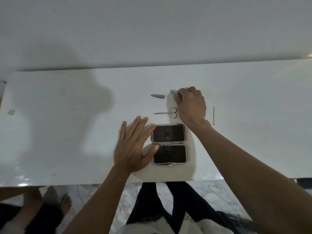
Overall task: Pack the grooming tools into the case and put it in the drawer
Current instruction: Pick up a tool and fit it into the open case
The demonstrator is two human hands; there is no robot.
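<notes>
The grooming case (pixel 169 144) lies open on the white table (pixel 67 132), both dark-lined halves facing up. My left hand (pixel 135 146) lies flat with straight fingers against the case's left edge, thumb on the hinge area. Beyond the case, my right hand (pixel 190 103) pinches a small metal tool (pixel 173 92) at the table surface. A nail clipper (pixel 157 95) lies just left of that tool. Small scissors (pixel 167 113) lie between the clipper and the case. A thin metal pick (pixel 213 115) lies to the right of my right wrist.
The table's near edge (pixel 101 183) runs across the lower frame, with a marble floor and my legs below it. Another person's bare feet (pixel 65 205) stand at the lower left. A white wall rises behind the table. No drawer is in view.
</notes>
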